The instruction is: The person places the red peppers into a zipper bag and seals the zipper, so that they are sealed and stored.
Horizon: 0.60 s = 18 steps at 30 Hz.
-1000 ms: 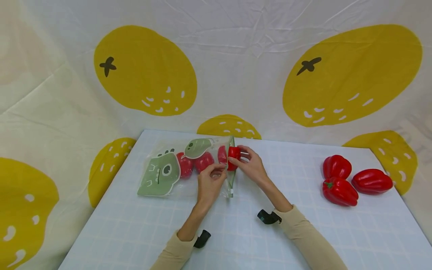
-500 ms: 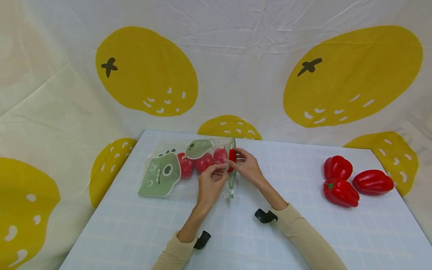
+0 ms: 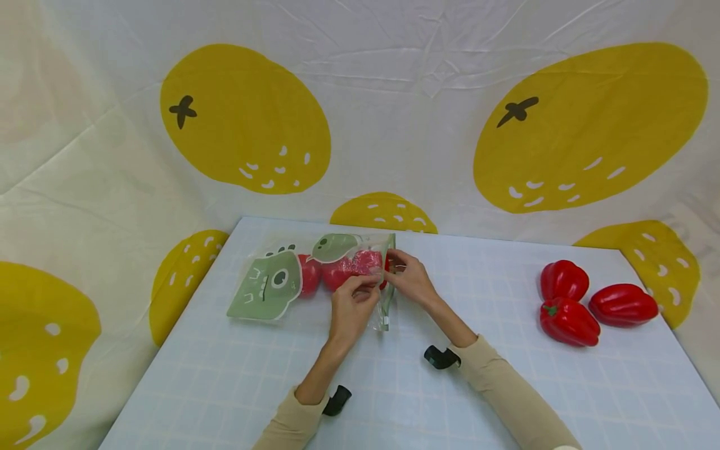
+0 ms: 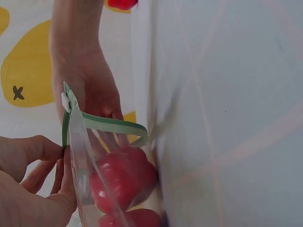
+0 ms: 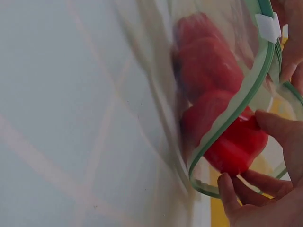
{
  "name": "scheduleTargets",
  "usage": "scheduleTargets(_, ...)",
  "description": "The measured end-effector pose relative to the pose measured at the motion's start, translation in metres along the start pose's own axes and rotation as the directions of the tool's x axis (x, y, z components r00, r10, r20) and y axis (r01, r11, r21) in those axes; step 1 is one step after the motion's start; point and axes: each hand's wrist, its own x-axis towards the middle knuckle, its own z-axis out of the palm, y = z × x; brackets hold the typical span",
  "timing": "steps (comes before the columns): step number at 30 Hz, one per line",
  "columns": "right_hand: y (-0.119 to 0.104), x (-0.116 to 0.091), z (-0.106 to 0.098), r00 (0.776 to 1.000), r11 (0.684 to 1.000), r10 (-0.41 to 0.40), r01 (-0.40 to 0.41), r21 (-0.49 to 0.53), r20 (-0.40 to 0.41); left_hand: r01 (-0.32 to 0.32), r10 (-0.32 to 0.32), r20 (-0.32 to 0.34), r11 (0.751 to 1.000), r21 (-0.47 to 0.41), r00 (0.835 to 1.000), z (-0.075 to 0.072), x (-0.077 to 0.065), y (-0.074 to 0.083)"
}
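A clear zip bag (image 3: 264, 290) with green monster prints lies on the table, its green-edged mouth toward the right. Several red bell peppers (image 3: 310, 275) show through the plastic. My left hand (image 3: 350, 310) pinches the near edge of the bag's mouth between thumb and fingers. With fingertips and thumb, my right hand (image 3: 413, 282) holds the end of a red bell pepper (image 5: 239, 149) in the opening. Most of that pepper sits inside the bag, behind the green strip (image 5: 236, 106). A white zip slider (image 5: 268, 27) hangs on the strip's near end.
Three more red peppers lie together at the right of the table: one at the back (image 3: 564, 280), one in front (image 3: 569, 321) and one at the right (image 3: 623, 304). A fabric backdrop (image 3: 394, 112) with yellow fruit prints rises behind the pale-blue checked table (image 3: 405, 400).
The right hand has pushed the pepper left through the mouth, from mostly outside to mostly inside the bag. The left hand keeps its pinch on the edge, hardly moving.
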Motion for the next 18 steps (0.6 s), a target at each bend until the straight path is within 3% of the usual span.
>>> scheduleTargets(10,0.0034,0.0062,0.0039,0.998,0.997,0.062,-0.061,-0.046,0.029,-0.015,0.015,0.026,1.0,-0.012,1.0,-0.0011,0.0011,-0.0037)
scheduleTargets(18,0.0042,0.01,0.0054,0.997,0.998,0.025,-0.022,-0.052,0.068,-0.015,0.015,0.038,1.0,0.005,0.999,-0.0004,0.0021,-0.0037)
